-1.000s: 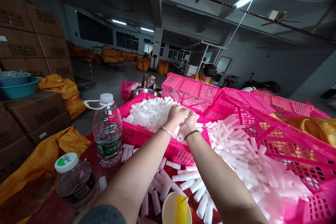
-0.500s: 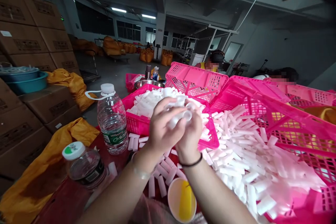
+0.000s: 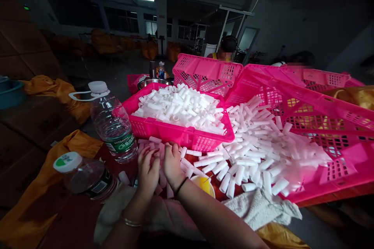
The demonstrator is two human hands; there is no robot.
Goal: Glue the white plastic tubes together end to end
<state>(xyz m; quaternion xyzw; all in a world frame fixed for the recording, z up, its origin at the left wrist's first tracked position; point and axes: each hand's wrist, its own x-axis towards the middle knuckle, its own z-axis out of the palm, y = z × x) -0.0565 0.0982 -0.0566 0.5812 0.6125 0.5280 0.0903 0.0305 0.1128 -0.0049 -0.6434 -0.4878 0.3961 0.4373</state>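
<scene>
My left hand rests low over loose white tubes on the red tabletop, its fingers bent and apart. Close beside it, my right hand reaches down to the same tubes with curved fingers, partly hidden by its own back. No tube shows gripped in either hand. Just beyond them a pink plastic basket holds a heap of short white tubes. By my right wrist stands a pale cup with a yellow object in it.
A large water bottle and a smaller jar stand left. A tipped pink crate spills many white tubes at right. A grey cloth lies at the front edge. Another person is behind the crates.
My hands have come down from above the basket to the tabletop in front of it and moved slightly apart. The cupped white tubes have left them. The view has shifted.
</scene>
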